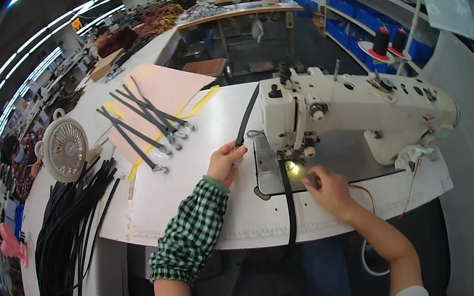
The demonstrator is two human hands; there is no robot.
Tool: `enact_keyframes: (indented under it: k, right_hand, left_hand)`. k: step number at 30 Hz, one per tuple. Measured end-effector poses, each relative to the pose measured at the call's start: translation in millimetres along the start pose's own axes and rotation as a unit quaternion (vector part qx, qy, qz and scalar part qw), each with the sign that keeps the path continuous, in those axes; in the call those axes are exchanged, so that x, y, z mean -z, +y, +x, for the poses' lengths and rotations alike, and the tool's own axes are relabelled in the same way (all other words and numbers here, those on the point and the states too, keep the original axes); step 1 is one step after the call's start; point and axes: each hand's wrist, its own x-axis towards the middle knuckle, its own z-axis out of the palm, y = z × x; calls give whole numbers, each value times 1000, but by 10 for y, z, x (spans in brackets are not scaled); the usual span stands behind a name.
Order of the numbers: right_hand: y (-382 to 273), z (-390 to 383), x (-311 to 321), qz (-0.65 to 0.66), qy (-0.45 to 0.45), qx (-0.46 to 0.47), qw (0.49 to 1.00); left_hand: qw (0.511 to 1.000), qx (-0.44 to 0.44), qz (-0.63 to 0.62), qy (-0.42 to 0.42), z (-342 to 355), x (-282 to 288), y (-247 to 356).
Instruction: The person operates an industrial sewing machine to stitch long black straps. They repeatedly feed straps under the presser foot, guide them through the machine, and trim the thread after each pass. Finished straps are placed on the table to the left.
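My left hand (227,162), below a green checked sleeve cover, pinches a black strap (248,115) left of the sewing machine's head. The strap runs up from my fingers and passes behind the white sewing machine (327,106). Another length of black strap (290,207) lies under the needle area and hangs over the table's near edge; whether the two are one piece I cannot tell. My right hand (329,191) is closed just right of the lit needle area, fingertips together around something small and dark that I cannot make out.
Several black straps with clear-wrapped ends (153,123) lie on pink sheet (171,83). A thick bundle of black straps (75,235) drapes off the table's left side, beside a small fan (66,147). Thread spools (380,42) stand behind the machine; shelves with blue bins (351,13) line the right.
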Motion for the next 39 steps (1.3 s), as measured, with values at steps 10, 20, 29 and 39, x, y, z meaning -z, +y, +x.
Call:
enact_keyframes:
  k: [10, 20, 29, 39]
  right_hand:
    - [-355, 377, -408, -180, -41, 66, 981]
    - [-353, 342, -477, -140, -9, 60, 988]
    - [-113, -2, -82, 58, -118, 321, 938]
    - [9, -37, -119, 69, -80, 323, 940]
  left_hand:
    - [996, 0, -58, -66, -465, -158, -196]
    - [997, -15, -41, -58, -463, -137, -203]
    - [997, -25, -48, -59, -484, -161, -191]
    - [992, -26, -120, -17, -466, -169, -184]
